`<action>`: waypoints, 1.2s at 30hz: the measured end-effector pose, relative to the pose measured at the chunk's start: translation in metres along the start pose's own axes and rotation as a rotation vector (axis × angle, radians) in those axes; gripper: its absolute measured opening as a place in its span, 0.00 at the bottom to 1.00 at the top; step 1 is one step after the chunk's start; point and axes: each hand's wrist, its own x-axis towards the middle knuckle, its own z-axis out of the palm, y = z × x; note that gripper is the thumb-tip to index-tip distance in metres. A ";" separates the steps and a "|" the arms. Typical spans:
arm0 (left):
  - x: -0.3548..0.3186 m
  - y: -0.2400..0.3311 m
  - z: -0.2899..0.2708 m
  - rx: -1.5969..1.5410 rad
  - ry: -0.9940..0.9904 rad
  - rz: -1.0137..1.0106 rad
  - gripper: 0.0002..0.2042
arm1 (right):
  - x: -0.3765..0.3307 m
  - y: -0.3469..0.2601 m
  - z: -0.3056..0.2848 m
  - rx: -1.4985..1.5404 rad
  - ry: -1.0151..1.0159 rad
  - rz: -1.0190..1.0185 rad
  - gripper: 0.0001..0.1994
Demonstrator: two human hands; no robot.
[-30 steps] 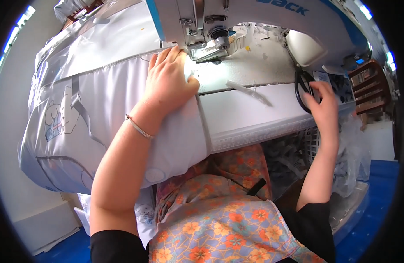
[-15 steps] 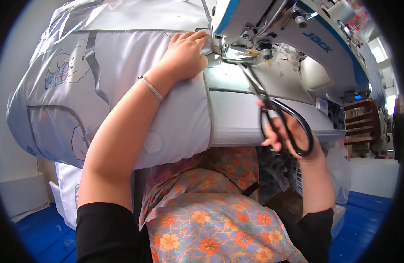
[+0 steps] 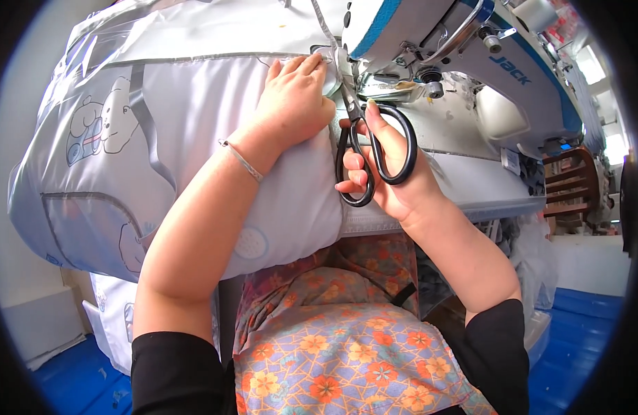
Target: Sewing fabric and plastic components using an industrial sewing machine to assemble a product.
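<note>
My left hand (image 3: 297, 97) lies flat on a padded white fabric piece (image 3: 201, 104) with grey trim and printed cartoon figures, its fingertips near the right end of a grey seam. My right hand (image 3: 395, 162) grips a pair of scissors (image 3: 404, 145) by their black looped handles. The blades point away from me and reach a thin grey strip (image 3: 324, 21) at the fabric's edge, beside the sewing machine (image 3: 457, 62). I cannot tell whether the blades touch the strip.
The machine's white bed (image 3: 471, 176) extends right of the fabric. A brown wooden chair (image 3: 571, 183) stands at the far right. A floral apron (image 3: 346, 339) covers my lap, and the floor (image 3: 575, 332) is blue. Clear plastic (image 3: 533, 256) hangs below the table's right side.
My right hand has brought the scissors leftward from over the machine bed to the fabric's edge. The left hand remains on the fabric, and the whole view has shifted slightly.
</note>
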 end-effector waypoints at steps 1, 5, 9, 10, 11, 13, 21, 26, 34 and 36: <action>0.000 -0.001 -0.001 0.006 0.004 0.000 0.27 | 0.001 0.000 0.003 -0.002 0.003 0.000 0.28; 0.001 -0.002 -0.002 -0.007 0.025 0.014 0.27 | 0.000 0.002 0.009 -0.049 0.081 -0.050 0.25; -0.008 -0.003 -0.003 -0.030 -0.047 0.024 0.28 | -0.028 -0.005 -0.015 -0.199 0.008 -0.037 0.23; -0.014 -0.004 -0.007 -0.040 -0.086 0.022 0.29 | -0.041 -0.010 -0.030 -0.284 0.015 -0.034 0.22; -0.022 -0.005 -0.011 -0.030 -0.094 0.010 0.29 | -0.052 -0.015 -0.044 -0.367 0.015 -0.028 0.22; -0.033 0.003 -0.019 -0.011 -0.146 0.029 0.29 | -0.075 -0.030 -0.071 -0.630 0.287 -0.056 0.23; -0.039 0.015 -0.039 -0.167 -0.186 0.049 0.27 | -0.082 -0.042 -0.151 -1.913 0.605 -0.723 0.22; -0.077 0.018 -0.110 -0.160 0.022 -0.013 0.21 | -0.045 0.013 -0.044 -1.826 -0.204 -0.909 0.34; -0.212 -0.137 -0.254 0.634 0.408 -0.414 0.30 | -0.011 0.033 -0.008 -1.735 -0.352 -1.006 0.39; -0.259 -0.193 -0.292 0.875 0.396 -0.512 0.33 | -0.013 0.032 -0.004 -1.720 -0.352 -1.022 0.38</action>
